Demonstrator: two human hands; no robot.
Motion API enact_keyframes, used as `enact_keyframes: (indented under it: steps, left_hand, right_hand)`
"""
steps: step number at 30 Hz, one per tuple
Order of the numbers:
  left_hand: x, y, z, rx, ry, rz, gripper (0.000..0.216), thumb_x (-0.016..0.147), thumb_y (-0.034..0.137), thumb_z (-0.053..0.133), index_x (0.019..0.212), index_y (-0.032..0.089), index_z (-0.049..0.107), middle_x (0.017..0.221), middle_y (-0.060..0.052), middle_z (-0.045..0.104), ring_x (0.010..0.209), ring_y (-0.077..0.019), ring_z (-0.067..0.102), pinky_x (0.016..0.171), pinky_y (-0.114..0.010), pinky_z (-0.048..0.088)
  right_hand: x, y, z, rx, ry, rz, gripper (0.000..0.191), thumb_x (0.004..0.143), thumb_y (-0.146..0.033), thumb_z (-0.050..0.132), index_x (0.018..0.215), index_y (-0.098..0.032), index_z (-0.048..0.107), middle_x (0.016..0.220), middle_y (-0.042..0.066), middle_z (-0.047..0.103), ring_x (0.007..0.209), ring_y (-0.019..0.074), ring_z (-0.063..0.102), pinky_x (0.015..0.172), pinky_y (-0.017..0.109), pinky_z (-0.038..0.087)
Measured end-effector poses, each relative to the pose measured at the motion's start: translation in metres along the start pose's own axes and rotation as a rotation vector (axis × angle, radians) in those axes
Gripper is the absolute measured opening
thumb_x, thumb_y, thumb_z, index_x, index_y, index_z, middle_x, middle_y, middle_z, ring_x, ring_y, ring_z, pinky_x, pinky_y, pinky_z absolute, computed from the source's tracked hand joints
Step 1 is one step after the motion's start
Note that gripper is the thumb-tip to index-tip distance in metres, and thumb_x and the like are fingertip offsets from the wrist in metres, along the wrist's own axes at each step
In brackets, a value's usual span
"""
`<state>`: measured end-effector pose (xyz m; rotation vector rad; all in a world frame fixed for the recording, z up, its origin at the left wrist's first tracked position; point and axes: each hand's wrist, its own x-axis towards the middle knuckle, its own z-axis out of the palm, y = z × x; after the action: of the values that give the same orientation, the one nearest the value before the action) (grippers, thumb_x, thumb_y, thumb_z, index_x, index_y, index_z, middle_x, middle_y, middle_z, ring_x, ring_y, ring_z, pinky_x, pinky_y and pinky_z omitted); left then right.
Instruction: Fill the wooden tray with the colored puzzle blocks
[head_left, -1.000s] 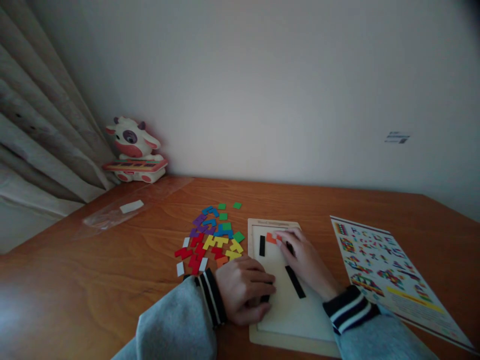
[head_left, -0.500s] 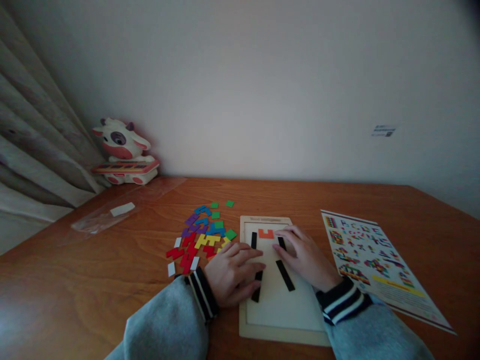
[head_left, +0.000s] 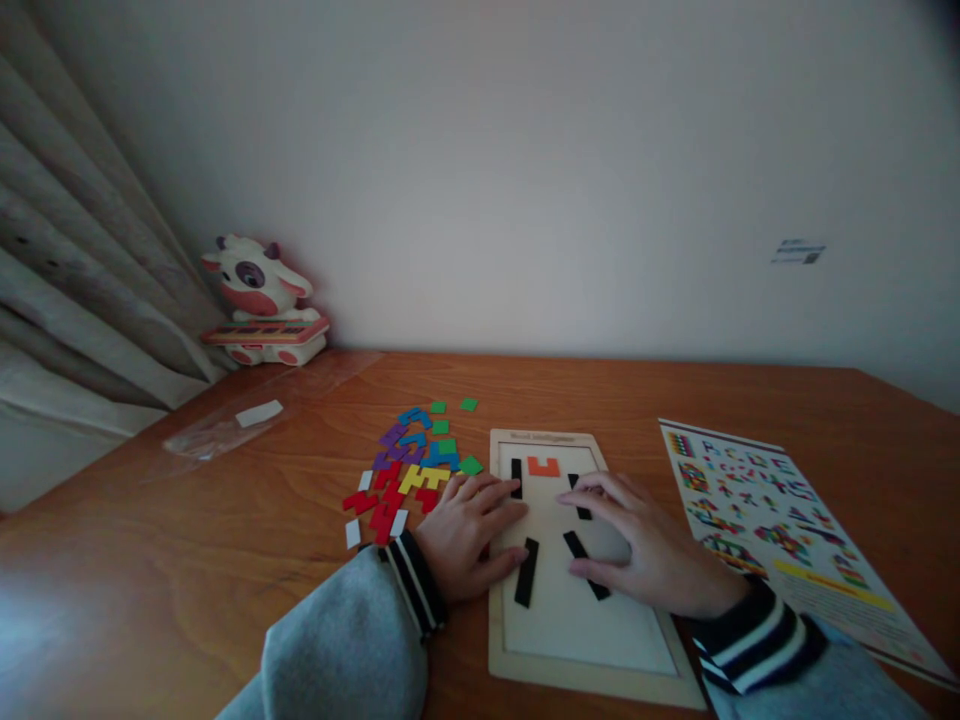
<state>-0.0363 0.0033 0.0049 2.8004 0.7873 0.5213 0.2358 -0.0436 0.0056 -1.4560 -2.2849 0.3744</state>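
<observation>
A pale wooden puzzle board (head_left: 585, 640) lies before me with an orange U-shaped piece (head_left: 543, 467) near its top. My left hand (head_left: 472, 535) rests over the board's left edge, fingers spread. Its fingertips reach the upper left black strip (head_left: 517, 470), and the thumb tip meets the lower left black strip (head_left: 527, 575). My right hand (head_left: 637, 545) is spread over the right half. Its fingers partly cover the upper right black strip (head_left: 583, 513), while the thumb is at the tilted lower right black strip (head_left: 576, 545). Neither hand grasps a piece.
Several coloured pieces lie left of the board, among them a yellow piece (head_left: 424, 477) and a green square (head_left: 471, 465). A printed pattern sheet (head_left: 795, 530) is at the right. Farther back are a clear plastic bag (head_left: 202, 440) and a cow toy (head_left: 266, 310) beside the curtain (head_left: 82, 250).
My right hand has shifted toward me and opened wider, its thumb now at the lower right strip. My left fingers have spread apart around the left strips. The whole view has shifted slightly.
</observation>
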Motion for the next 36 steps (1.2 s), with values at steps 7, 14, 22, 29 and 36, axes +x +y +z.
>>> enact_keyframes:
  steps: [7,14,22,29,36]
  left_hand:
    - [-0.002,-0.016,-0.022,0.094,0.156,0.069,0.030,0.090,0.038,0.054,0.111,0.020,0.065,0.118,-0.010,0.066,0.105,-0.0259,0.058,0.089,-0.043,0.047]
    - [-0.028,-0.045,-0.043,0.009,0.084,0.189,0.047,0.074,0.060,0.069,0.095,0.018,0.068,0.086,-0.007,0.070,0.080,-0.0208,0.063,0.073,-0.034,0.051]
    - [-0.035,-0.050,-0.046,0.085,0.076,0.167,0.072,0.061,0.075,0.068,0.103,0.016,0.067,0.093,-0.011,0.070,0.084,-0.0240,0.063,0.078,-0.036,0.051]
    - [-0.044,-0.057,-0.053,0.104,0.094,0.097,0.042,0.081,0.053,0.065,0.106,0.020,0.069,0.083,-0.008,0.070,0.080,-0.0201,0.064,0.076,-0.032,0.051]
    - [-0.040,-0.058,-0.043,0.020,0.113,0.151,0.027,0.084,0.026,0.059,0.109,0.018,0.066,0.090,-0.008,0.074,0.082,-0.0180,0.069,0.077,-0.029,0.056]
  right_hand:
    - [-0.004,0.003,0.000,-0.003,-0.021,-0.020,0.062,0.077,-0.049,0.069,0.134,-0.033,0.053,0.131,0.010,0.051,0.121,0.0313,0.048,0.103,0.051,0.041]
    - [-0.003,0.001,-0.002,-0.048,-0.026,-0.046,0.056,0.080,-0.054,0.064,0.130,-0.031,0.056,0.132,0.010,0.052,0.124,0.0318,0.046,0.104,0.053,0.039]
    - [-0.003,0.008,0.001,-0.039,-0.011,-0.004,0.072,0.075,-0.058,0.067,0.139,-0.031,0.048,0.140,0.011,0.048,0.127,0.0331,0.045,0.105,0.054,0.038]
    - [-0.004,0.015,-0.002,-0.090,0.021,0.031,0.070,0.077,-0.059,0.065,0.139,-0.031,0.048,0.137,0.010,0.052,0.124,0.0333,0.050,0.102,0.054,0.042]
    - [-0.004,0.015,-0.004,-0.056,0.024,0.067,0.061,0.084,-0.056,0.059,0.138,-0.029,0.048,0.137,0.009,0.053,0.123,0.0299,0.052,0.103,0.049,0.043]
